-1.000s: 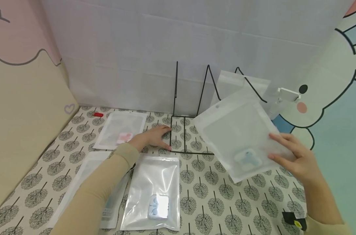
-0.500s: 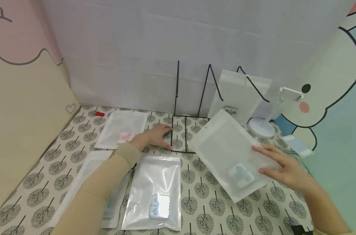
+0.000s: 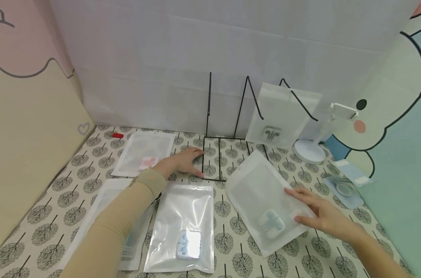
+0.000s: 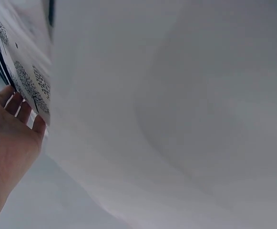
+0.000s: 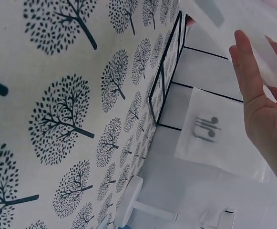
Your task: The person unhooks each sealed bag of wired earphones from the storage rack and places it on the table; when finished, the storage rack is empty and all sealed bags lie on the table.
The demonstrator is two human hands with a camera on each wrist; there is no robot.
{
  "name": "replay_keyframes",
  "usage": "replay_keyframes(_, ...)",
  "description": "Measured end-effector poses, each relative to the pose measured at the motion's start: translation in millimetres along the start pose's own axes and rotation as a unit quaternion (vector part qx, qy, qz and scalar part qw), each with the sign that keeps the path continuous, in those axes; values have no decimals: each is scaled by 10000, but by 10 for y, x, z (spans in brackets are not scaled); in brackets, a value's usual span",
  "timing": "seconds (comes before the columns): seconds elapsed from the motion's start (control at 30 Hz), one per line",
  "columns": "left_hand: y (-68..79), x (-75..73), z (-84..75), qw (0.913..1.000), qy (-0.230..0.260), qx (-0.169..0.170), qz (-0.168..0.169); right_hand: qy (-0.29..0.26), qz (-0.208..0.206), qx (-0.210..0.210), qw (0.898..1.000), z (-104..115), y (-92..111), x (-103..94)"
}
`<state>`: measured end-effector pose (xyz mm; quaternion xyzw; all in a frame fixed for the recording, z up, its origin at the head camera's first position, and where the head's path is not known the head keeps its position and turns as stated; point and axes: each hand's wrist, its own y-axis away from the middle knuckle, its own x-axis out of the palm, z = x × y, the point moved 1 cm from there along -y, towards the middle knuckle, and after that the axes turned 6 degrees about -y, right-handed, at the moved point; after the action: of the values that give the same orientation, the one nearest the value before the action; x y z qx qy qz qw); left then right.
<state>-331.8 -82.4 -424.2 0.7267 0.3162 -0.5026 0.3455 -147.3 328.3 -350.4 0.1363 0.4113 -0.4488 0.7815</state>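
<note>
In the head view, my right hand (image 3: 321, 214) pinches the right edge of a frosted zip bag (image 3: 259, 189). The bag hangs tilted low over the front of the table, with a small blue-and-white item showing inside. The right wrist view has the same hand (image 5: 264, 107) at the bag's edge (image 5: 267, 43). With fingers spread, my left hand (image 3: 184, 160) touches the left side of a black wire rack (image 3: 219, 158). Part of that hand (image 4: 14, 138) shows in the left wrist view, where a pale sheet-like surface fills most of the frame.
One frosted bag (image 3: 283, 112) holding earphones leans upright in the rack's right part. Flat on the tree-print cloth lie a shiny bag (image 3: 182, 208), a bag with a pink item (image 3: 149, 146) and another bag (image 3: 116, 189). A white stand (image 3: 309, 150) and a clear pouch (image 3: 344, 191) are on the right.
My right hand has lowered the zip bag toward me and drawn it slightly left, away from the rack, uncovering the bag with earphones. The left hand has stayed at the rack's side.
</note>
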Motion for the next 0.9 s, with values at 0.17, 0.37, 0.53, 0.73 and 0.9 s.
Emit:
replay_keyframes(0.17, -9, 20, 10, 10000, -80, -11, -6, -246, 158, 90, 9995, -19, 5, -10)
replay_keyframes(0.37, -24, 36, 29, 10000, -85, 7, 7, 141, 303, 625, 9975, -68, -5, -39)
replay_keyframes(0.53, -22, 28, 31, 10000, -32, 13, 0, -230, 726, 742, 9943, -123, -52, 3)
replay_keyframes(0.73, -8, 22, 14, 10000, -16, -20, 33, -1432, 1640, 1154, 9692, -190, -84, 109)
replay_keyframes(0.9, 5, 15, 8, 10000, -16, -19, 21, -2089, 2078, 1889, 9368, -215, -73, 216)
